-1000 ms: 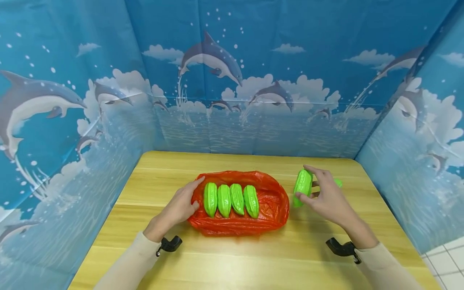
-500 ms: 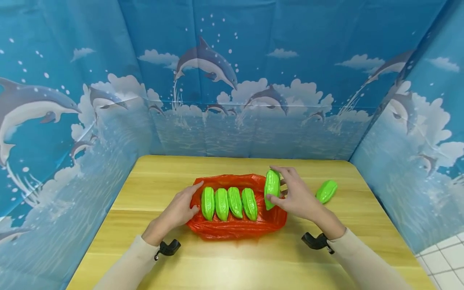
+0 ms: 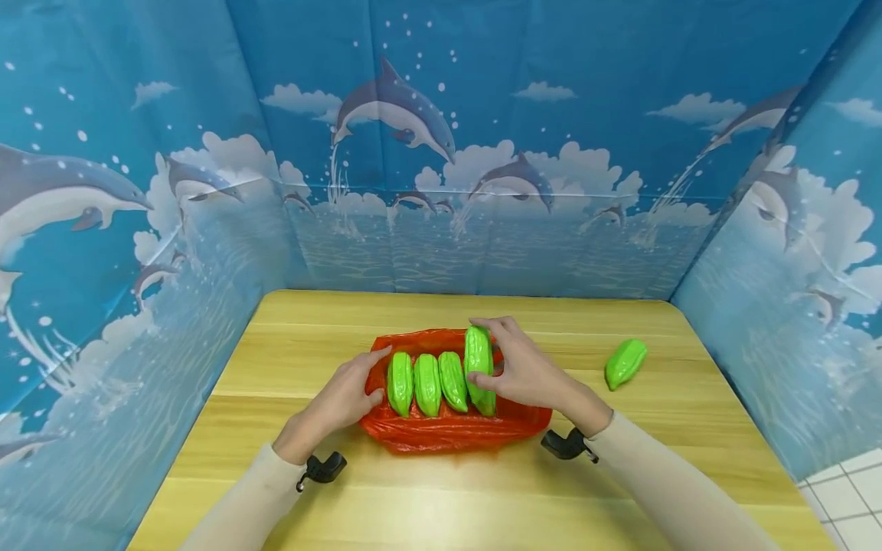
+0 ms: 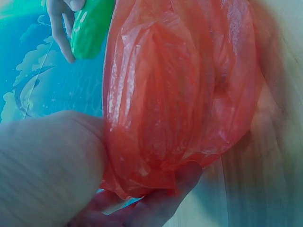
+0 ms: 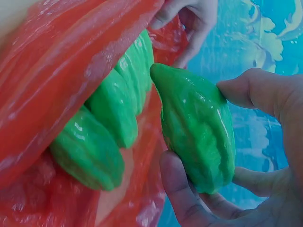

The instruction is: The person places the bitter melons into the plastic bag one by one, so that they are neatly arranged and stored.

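Note:
A red plastic bag lies spread with its mouth upward on the table. Several glossy green ridged fruits lie side by side inside it. My left hand grips the bag's left end, fingers and thumb at its rim; in the left wrist view the fingers curl round the film. Between its thumb and fingers, my right hand holds another green ridged fruit, raised over the right end of the row. In the head view this held fruit mostly covers the rightmost one in the bag.
One more green fruit lies on the wooden table to the right of the bag. A dolphin-print curtain rises along the table's back and sides.
My right hand has carried the held fruit leftward, from beside the bag to above the row inside it. The left hand stays at the bag's left end.

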`<state>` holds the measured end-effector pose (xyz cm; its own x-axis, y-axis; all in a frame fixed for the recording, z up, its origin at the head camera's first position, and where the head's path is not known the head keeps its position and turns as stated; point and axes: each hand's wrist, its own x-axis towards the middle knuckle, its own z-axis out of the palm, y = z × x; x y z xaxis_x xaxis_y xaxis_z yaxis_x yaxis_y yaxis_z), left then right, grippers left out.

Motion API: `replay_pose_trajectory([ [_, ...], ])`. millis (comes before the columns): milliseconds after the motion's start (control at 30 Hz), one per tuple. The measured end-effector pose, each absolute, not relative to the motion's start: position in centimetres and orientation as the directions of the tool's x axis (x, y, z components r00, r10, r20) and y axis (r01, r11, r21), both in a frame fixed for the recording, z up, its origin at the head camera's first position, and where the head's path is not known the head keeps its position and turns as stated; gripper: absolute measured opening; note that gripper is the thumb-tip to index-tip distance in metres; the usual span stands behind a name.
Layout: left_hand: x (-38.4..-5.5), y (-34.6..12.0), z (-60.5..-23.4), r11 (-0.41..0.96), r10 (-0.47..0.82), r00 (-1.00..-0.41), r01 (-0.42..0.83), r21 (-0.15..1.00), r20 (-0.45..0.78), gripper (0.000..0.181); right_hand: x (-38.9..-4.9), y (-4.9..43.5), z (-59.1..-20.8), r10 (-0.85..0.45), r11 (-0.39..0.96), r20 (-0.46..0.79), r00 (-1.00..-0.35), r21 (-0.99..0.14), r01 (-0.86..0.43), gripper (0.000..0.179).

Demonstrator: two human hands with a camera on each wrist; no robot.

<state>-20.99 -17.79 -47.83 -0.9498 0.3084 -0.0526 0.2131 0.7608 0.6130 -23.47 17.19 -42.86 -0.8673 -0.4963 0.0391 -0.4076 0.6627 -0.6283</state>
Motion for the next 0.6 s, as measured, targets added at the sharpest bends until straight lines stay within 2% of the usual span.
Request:
replay_pose_trajectory([
  [267,-21.2,-17.6,-47.7,0.753,0.322,-0.946,0.234,0.615,-0.035,0.077,-24.0,15.0,-42.9,-0.56,0.625,-0.007,-0.828,-0.66,-0.417,0.09],
  [600,-20.9,-17.7,-47.7,0.751,0.313,-0.948,0.212,0.626,-0.055,0.081,-24.5,12.8,-43.9,-0.6,0.645,-0.063,-0.798,-0.627,-0.436,0.092],
])
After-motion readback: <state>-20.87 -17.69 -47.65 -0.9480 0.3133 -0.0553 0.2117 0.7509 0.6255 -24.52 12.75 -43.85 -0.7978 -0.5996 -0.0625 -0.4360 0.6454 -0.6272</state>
